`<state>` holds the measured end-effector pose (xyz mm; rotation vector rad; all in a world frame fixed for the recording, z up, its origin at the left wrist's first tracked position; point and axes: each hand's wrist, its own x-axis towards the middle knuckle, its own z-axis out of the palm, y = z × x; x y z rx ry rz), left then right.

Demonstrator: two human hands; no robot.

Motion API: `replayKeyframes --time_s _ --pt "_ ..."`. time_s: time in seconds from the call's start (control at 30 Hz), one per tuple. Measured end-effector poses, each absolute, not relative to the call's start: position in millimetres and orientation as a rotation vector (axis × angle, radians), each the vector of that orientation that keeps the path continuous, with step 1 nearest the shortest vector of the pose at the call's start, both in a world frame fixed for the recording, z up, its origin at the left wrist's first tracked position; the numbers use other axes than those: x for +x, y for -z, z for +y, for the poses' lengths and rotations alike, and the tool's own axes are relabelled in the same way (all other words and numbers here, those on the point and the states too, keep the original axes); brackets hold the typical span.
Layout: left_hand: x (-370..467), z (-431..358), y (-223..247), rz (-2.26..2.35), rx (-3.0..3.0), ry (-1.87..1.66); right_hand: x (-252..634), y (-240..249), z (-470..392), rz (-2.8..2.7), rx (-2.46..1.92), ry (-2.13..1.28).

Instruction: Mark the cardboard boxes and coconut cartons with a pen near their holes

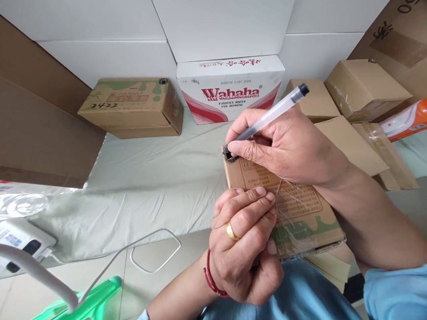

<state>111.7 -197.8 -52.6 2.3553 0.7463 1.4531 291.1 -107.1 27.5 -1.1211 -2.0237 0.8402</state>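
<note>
My right hand [280, 146] is closed round a gel pen [267, 113] with a translucent barrel and a black end. The pen slants down to the left, and fingers hide its tip. It points at a dark, ragged-edged hole [229, 154] in the corner of a brown cardboard box [300, 200] with green patches and printed text. My left hand [247, 244], with a gold ring and a red cord bracelet, is wrapped over the near left edge of this box. Its fingertips rest on the printed face, where thin clear strands of tape or film show. The thumb's contact is partly hidden.
A similar box [130, 109] marked 2422 stands at the back left. Behind my right hand is a white and red Wahaha carton [230, 89]. Several brown boxes [367, 89] crowd the right. A white device [25, 244] and a green plastic object [83, 302] are lower left.
</note>
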Motion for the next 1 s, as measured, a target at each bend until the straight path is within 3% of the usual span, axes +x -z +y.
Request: replayKeyframes --time_s 1.0 --pt "113.2 -197.8 52.4 0.750 2.334 -1.483 291.3 -27.1 -111.6 -1.846 -1.251 -0.690"
